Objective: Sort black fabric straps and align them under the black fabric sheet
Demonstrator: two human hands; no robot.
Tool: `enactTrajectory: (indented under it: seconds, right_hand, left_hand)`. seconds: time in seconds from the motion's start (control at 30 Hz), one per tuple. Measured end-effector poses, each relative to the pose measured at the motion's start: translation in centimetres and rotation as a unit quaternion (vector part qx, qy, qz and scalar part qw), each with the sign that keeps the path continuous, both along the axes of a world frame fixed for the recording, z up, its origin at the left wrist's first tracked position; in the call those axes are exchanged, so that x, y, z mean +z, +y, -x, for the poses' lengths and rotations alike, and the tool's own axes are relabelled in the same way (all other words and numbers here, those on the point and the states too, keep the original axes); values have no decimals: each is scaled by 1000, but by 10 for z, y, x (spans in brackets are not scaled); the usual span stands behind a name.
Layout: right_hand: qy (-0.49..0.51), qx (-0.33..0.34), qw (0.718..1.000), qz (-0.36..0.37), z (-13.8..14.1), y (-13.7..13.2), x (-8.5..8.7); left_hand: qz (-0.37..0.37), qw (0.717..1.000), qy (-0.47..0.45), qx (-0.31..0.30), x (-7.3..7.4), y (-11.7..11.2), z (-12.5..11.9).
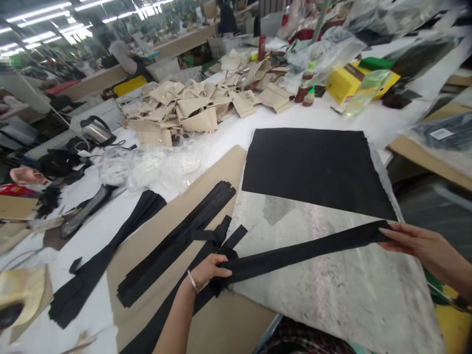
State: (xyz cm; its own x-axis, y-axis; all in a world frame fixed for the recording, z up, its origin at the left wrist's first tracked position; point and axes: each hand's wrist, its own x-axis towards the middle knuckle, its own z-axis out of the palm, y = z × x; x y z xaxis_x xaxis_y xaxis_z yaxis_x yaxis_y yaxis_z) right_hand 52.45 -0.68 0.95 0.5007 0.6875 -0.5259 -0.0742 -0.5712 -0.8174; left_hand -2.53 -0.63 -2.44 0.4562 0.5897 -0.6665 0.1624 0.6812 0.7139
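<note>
A long black fabric strip (306,253) stretches between my two hands, above a pale, stained board (339,285). My left hand (212,269) pinches its left end, thumb on top. At the other end, the fingers of my right hand (409,238) are closed on the strip near the board's right edge. A large black fabric sheet (317,169) lies flat on the far part of the board. Close to my left hand, loose black strips (221,236) lie crossed over one another. Beyond them a stack of black strips (177,243) rests on brown cardboard (147,314).
Another black strip bundle (106,255) lies further left. Beige cut pieces (202,105) are heaped at the back, with crumpled clear plastic (155,164) before them. Small bottles (308,83) and a yellow box (354,83) stand back right. An electric kettle (98,130) is at left.
</note>
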Motion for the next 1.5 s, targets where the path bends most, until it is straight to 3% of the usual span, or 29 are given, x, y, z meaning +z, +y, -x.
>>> enactTrajectory:
  seconds: [0.17, 0.3, 0.37, 0.6, 0.8, 1.03, 1.27, 1.37, 1.5]
  right_hand:
    - [29, -108, 992, 61, -53, -28, -56]
    - [14, -142, 984, 107, -70, -43, -87]
    - [8, -144, 983, 111, -67, -45, -89]
    - [23, -134, 986, 96, -46, -36, -68]
    - [2, -103, 988, 111, -48, -29, -72]
    - [7, -97, 984, 150, -61, -24, -84]
    - [49, -119, 986, 109, -91, -39, -102]
    - [81, -155, 979, 110, -86, -40, -96]
    - [103, -183, 970, 120, -81, -38, -85]
  left_hand:
    - [2, 998, 50, 40, -20, 16, -6]
    - [1, 995, 85, 49, -31, 24, -10]
    - [7, 993, 103, 52, -36, 25, -10]
    - [20, 981, 165, 97, -54, 14, -8]
    - [46, 966, 214, 140, -58, -2, -8]
    - [32, 958, 215, 189, -41, -3, -7]
    - [-11, 963, 185, 196, -3, 30, -9]
    - [-9, 967, 164, 197, -1, 49, -18]
    - [16, 968, 152, 197, -10, 65, -31]
